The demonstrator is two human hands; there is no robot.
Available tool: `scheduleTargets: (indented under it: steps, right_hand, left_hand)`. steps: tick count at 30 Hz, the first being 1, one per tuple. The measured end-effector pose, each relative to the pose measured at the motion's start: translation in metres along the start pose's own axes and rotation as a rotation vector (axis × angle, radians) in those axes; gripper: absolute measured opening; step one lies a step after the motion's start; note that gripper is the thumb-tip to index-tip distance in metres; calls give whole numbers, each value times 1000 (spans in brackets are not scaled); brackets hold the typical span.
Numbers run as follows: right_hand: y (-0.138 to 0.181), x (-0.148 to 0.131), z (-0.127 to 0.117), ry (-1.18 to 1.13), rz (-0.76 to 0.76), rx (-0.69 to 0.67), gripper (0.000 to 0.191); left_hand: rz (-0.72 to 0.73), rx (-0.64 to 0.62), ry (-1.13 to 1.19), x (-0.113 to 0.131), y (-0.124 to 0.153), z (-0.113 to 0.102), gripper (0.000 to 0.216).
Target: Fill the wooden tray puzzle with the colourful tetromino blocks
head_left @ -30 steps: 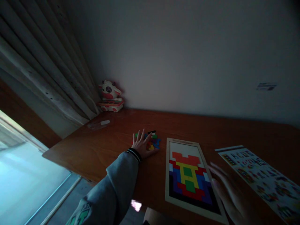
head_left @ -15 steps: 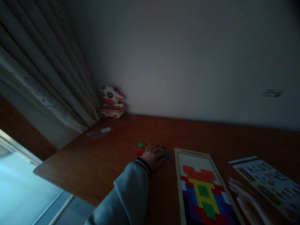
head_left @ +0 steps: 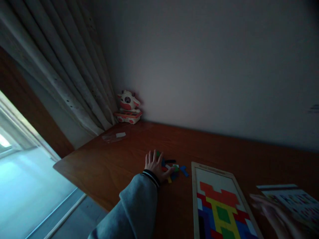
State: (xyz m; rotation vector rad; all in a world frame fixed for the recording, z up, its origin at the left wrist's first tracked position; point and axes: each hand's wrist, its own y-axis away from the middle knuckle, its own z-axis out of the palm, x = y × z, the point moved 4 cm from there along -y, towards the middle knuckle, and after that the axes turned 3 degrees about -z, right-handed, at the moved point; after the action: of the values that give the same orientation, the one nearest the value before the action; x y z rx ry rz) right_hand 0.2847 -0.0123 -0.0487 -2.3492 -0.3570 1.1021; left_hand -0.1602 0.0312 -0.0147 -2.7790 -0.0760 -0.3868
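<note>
My left hand (head_left: 156, 167), in a grey sleeve with a striped cuff, lies with fingers spread over a small pile of flat coloured puzzle pieces. Around it show a black piece (head_left: 170, 161), a blue piece (head_left: 184, 171), a green piece (head_left: 176, 168) and a yellow piece (head_left: 169, 179); others are partly under the palm. To the right is a wooden puzzle tray (head_left: 194, 189), its lower part filled with red, orange, yellow, green and blue pieces and its top end bare white. My right hand (head_left: 276, 212), slightly blurred, has its fingers stretched out between the tray and a printed sheet (head_left: 290, 196).
A cow-shaped toy with a keyboard (head_left: 128, 108) stands in the far corner by the curtain (head_left: 82, 76). A clear plastic wrapper with a white label (head_left: 120, 134) lies near the left edge of the wooden table (head_left: 104, 166). The wall borders the back.
My left hand has spread its fingers and shifted left over the pieces, uncovering black, white, green and yellow ones. The view has turned a little left. My right hand stays beside the tray.
</note>
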Motion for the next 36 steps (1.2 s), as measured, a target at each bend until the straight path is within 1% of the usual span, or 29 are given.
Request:
scheduleTargets:
  steps: [1, 3, 5, 7, 9, 12, 13, 16, 19, 23, 25, 28, 30, 33, 36]
  right_hand:
    - [-7, -5, 4, -4, -3, -23, 39]
    - [-25, -11, 13, 17, 51, -54, 36]
    - [-45, -15, 24, 1, 62, -84, 36]
    - [-63, -15, 35, -12, 62, -67, 38]
    - [-74, -12, 41, -29, 81, 7, 41]
    - [-78, -11, 44, -76, 119, 83, 45]
    - [-77, -12, 44, -87, 139, 77, 45]
    - [-73, -19, 38, -108, 154, 87, 47]
    - [-71, -27, 31, -108, 147, 94, 49]
    - [-70, -30, 29, -123, 165, 96, 50]
    - [-70, -31, 30, -125, 167, 84, 48]
    - [-69, -33, 31, -139, 153, 67, 47]
    - [-68, -36, 31, -142, 136, 55, 46]
    - [-68, -39, 30, -128, 105, 42, 45]
    - [-68, -42, 29, -125, 82, 42, 43]
  left_hand:
    - [34, -30, 2, 1, 0, 2, 95]
    - [93, -88, 10, 3, -1, 3, 90]
    - [161, -132, 24, 6, -2, 0, 81]
    - [252, -156, 42, 12, -2, -4, 68]
    - [368, -186, 55, 22, -1, -7, 62]
    - [534, -229, 56, 41, 5, -11, 61]
    - [578, -237, 50, 48, 7, -12, 59]
    - [645, -247, 30, 59, 12, -12, 49]
    - [622, -229, 54, 58, 12, -12, 47]
    - [584, -199, 130, 44, 10, -18, 41]
    - [546, -165, 121, 35, 7, -21, 48]
    - [423, -110, 49, 17, 3, -23, 71]
    - [364, -124, 26, 6, 1, -22, 80]
    - [376, -164, 62, -6, 2, -20, 86]
    - [404, -176, 93, -8, 4, -21, 87]
